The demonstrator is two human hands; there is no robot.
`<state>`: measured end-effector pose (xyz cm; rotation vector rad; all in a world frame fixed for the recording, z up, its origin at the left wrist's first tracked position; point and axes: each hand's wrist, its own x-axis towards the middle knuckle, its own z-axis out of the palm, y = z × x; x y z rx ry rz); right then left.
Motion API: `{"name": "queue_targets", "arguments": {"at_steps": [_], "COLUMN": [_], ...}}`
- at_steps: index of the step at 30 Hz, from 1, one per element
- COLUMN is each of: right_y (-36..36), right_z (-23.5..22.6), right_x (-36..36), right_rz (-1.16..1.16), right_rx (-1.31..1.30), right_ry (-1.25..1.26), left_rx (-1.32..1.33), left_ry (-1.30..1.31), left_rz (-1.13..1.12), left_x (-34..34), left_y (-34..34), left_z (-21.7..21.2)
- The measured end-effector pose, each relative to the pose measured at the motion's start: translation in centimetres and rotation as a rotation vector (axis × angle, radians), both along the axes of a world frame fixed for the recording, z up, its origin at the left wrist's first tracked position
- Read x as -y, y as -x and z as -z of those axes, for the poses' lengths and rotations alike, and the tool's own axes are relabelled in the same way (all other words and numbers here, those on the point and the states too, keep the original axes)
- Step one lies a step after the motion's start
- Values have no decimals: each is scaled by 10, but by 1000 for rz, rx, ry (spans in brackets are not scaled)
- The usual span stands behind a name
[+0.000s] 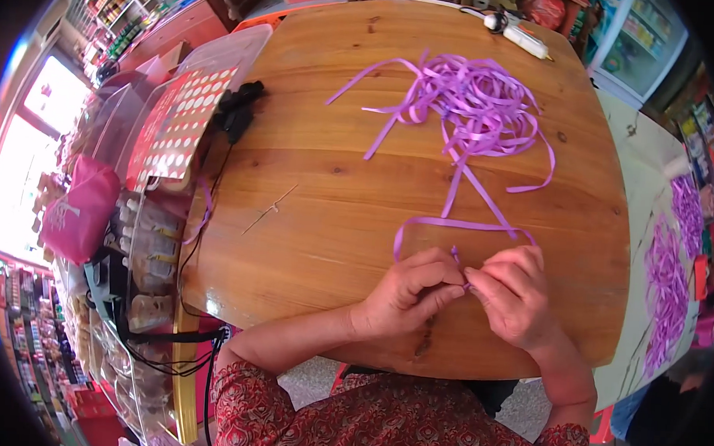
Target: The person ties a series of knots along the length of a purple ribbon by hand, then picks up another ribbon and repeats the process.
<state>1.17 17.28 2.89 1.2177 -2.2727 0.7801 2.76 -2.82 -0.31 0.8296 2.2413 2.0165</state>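
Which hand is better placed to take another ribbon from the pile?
Probably the right hand: a strip from the pile ends just beyond it. It and the left hand hold a ribbon, though.

Open table (332, 238) is stretching left of the left hand (414, 293)
Purple ribbons (481, 109) are blocking ahead; a thin strand (271, 209) is lying leftward.
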Motion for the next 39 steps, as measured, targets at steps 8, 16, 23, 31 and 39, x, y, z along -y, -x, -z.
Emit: {"name": "queue_targets", "arguments": {"at_steps": [8, 16, 23, 31, 39], "right_y": [-6, 8, 16, 15, 8], "right_z": [1, -1, -1, 14, 31], "right_x": [3, 0, -15, -11, 10], "right_rz": [4, 16, 131, 132, 167], "right_rx": [92, 241, 172, 240, 181], "right_ry": [1, 86, 90, 29, -87], "left_rx": [455, 453, 599, 626, 544], "left_ry": [-276, -257, -429, -535, -566], "left_rz": [152, 74, -103, -111, -124], "left_x": [3, 16, 16, 13, 12], "left_y": [-11, 0, 0, 3, 9], "left_z": [4, -4, 5, 2, 1]}}
